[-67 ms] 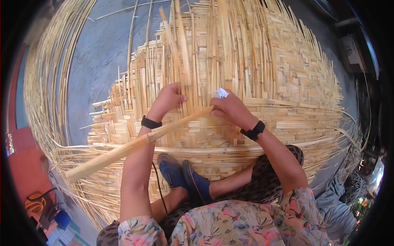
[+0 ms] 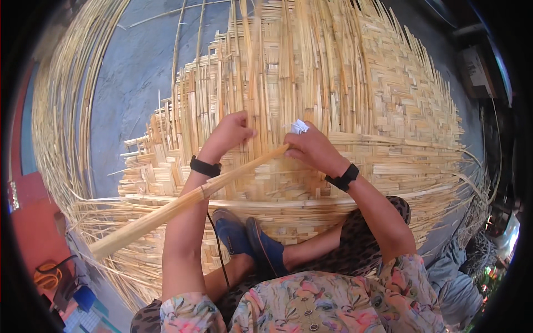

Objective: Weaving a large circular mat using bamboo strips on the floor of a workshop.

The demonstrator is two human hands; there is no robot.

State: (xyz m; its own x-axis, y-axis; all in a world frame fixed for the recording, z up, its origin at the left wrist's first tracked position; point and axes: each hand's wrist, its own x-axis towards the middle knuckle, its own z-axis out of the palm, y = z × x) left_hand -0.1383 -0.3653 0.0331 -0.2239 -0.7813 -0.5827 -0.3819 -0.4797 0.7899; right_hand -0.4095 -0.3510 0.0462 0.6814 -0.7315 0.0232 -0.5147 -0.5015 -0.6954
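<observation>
A large woven mat of pale split reeds (image 2: 388, 94) spreads on the ground before me, with many long loose strips standing out of its weave. My right hand (image 2: 313, 147), a white wrap (image 2: 300, 126) on one finger, is closed on the tip of a wide reed strip (image 2: 161, 216). This strip slants down to the left across my left forearm. To the left of it, my left hand (image 2: 229, 135) is closed, its fingertips pinched at an upright reed strip (image 2: 254, 83) that looks slightly blurred. The exact grip is partly hidden.
Long loose reeds (image 2: 69, 111) curve along the left side over the grey floor (image 2: 133, 72). My blue shoes (image 2: 250, 244) rest on the mat. Orange-handled scissors (image 2: 48, 276) lie at the lower left by a red surface (image 2: 36, 222). Crumpled grey cloth (image 2: 452, 283) lies at lower right.
The raised strips above my left hand have swung right and now lie closer to upright. My left hand has barely shifted; my right hand stays in place.
</observation>
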